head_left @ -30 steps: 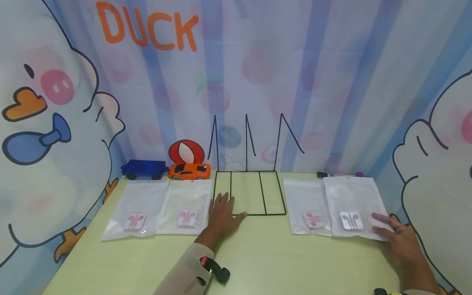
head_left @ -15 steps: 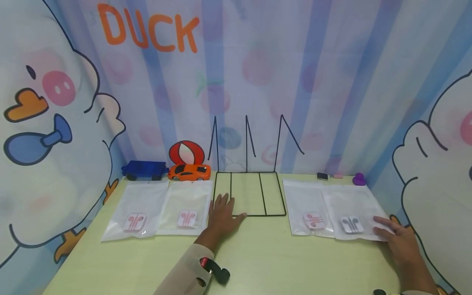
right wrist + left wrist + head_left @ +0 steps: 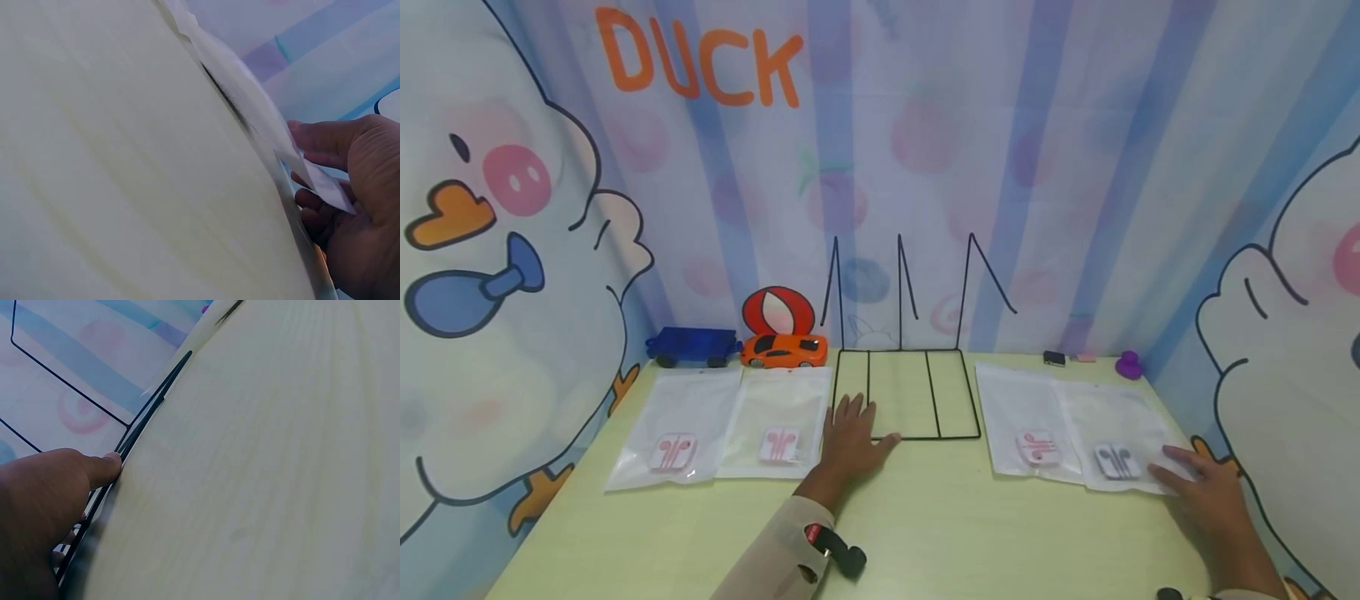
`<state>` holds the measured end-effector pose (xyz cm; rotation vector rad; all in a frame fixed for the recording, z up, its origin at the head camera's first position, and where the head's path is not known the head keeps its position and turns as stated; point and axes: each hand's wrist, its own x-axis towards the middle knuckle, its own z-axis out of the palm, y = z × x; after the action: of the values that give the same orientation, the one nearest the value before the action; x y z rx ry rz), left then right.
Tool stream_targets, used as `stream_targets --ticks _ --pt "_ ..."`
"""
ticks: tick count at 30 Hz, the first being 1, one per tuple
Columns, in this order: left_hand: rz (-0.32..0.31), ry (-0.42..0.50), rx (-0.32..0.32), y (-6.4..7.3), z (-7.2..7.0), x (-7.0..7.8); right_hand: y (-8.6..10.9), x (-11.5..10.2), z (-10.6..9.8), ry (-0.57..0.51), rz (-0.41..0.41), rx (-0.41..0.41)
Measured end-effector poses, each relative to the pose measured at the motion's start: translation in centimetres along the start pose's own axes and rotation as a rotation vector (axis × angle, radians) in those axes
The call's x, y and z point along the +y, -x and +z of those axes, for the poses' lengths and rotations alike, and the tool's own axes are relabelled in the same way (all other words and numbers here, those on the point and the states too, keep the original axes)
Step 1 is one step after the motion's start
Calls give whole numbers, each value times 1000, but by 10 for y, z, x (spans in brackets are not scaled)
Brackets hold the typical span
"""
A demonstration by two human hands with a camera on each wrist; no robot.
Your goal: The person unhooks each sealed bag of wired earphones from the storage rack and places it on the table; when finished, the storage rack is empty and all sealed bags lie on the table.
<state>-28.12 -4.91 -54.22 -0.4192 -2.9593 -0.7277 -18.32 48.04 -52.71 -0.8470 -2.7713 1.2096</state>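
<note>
My right hand holds the lower right corner of a white zip pouch at the right end of the table. In the right wrist view the corner of the pouch sits between thumb and fingers, and several fingertips are curled beneath it. Grey-looking earphones in a square case show through its front. My left hand lies with spread fingers over the front left of a black wire rack. The left wrist view has the thumb of that hand along the rack's front wire.
Another pouch with pink earphones lies against the right one. Two more pink-earphone pouches, one far left and one beside the rack, flank it. Behind stand a blue toy cart, an orange car and a purple toy.
The right pouch has come down from a raised tilt to lie nearly flat, uncovering the purple toy and small items behind it. My right hand moved slightly down with it; the left stayed put.
</note>
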Motion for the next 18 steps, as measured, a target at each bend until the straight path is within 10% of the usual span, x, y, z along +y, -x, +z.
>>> stream_targets --ticks 18 --pt "18 -26 -6 -1 2 -2 5 5 0 211 -312 63"
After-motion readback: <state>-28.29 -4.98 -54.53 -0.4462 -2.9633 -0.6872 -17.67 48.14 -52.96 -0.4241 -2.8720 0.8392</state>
